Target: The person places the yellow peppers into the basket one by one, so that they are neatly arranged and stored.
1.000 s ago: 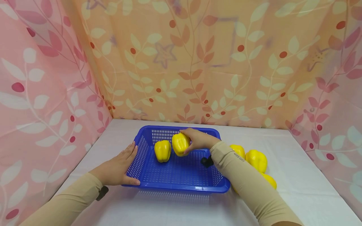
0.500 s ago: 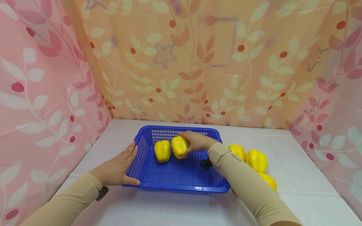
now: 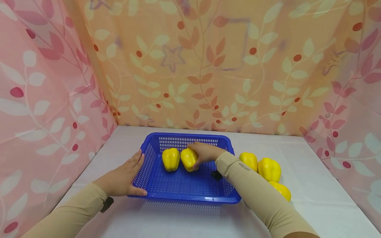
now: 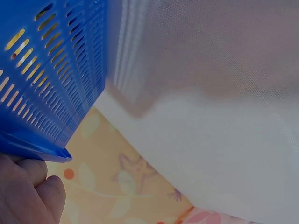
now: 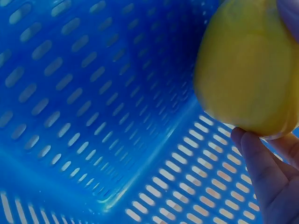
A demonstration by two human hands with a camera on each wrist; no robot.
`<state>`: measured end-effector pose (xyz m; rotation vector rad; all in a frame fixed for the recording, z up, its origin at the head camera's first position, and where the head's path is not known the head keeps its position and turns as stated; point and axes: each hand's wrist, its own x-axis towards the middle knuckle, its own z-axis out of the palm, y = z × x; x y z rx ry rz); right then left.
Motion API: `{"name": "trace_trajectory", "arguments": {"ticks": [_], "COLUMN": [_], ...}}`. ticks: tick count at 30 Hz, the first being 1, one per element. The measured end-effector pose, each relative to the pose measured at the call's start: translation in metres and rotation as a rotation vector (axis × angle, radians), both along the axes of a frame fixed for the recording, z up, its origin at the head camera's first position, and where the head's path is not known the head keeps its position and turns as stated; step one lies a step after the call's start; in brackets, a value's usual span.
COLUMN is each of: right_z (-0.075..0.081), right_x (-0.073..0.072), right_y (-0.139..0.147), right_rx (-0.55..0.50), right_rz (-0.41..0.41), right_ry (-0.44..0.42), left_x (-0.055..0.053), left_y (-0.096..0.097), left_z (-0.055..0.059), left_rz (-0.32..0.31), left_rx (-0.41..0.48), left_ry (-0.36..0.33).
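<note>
My right hand point(image 3: 206, 152) grips a yellow bell pepper point(image 3: 188, 160) low inside the blue basket point(image 3: 193, 199). In the right wrist view, fingertips point(image 5: 252, 144) press against the lower side of that pepper point(image 5: 247, 70), close over the slotted floor. Another yellow bell pepper point(image 3: 171, 159) stands just left of it in the basket. My left hand point(image 3: 123, 177) rests on the basket's left rim with its fingers extended and its thumb at the front left corner. In the left wrist view, knuckles point(image 4: 32, 186) show right at the basket rim point(image 4: 37, 151).
Several yellow bell peppers point(image 3: 269, 169) sit on the white tablecloth point(image 3: 312, 185) right of the basket, partly behind my right forearm point(image 3: 256, 188). Patterned cloth walls point(image 3: 193, 66) enclose the table at the back and both sides.
My right hand has lowered its bell pepper into the basket, beside the other one. The left hand has stayed on the rim.
</note>
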<state>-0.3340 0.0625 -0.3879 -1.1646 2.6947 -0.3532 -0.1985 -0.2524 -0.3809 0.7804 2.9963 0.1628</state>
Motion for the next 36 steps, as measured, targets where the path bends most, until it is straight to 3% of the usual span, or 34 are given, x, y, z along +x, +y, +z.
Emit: {"name": "trace_trajectory", "arguments": {"ticks": [17, 28, 36], "right_z": [-0.0031, -0.0047, -0.0023], "right_x": [0.0030, 0.0047, 0.0064], "right_y": [-0.0025, -0.0062, -0.0079], "right_rx": [0.065, 0.044, 0.026], "right_rz": [-0.019, -0.100, -0.102], "right_ry": [0.026, -0.047, -0.030], "left_x": [0.0013, 0.0001, 0.0010], "left_y": [0.0000, -0.0008, -0.0002], "left_z": [0.0003, -0.0011, 0.0000], "left_rz": [0.008, -0.003, 0.003], "left_rx": [-0.009, -0.003, -0.004], "left_ry": [-0.011, 0.006, 0.001]}}
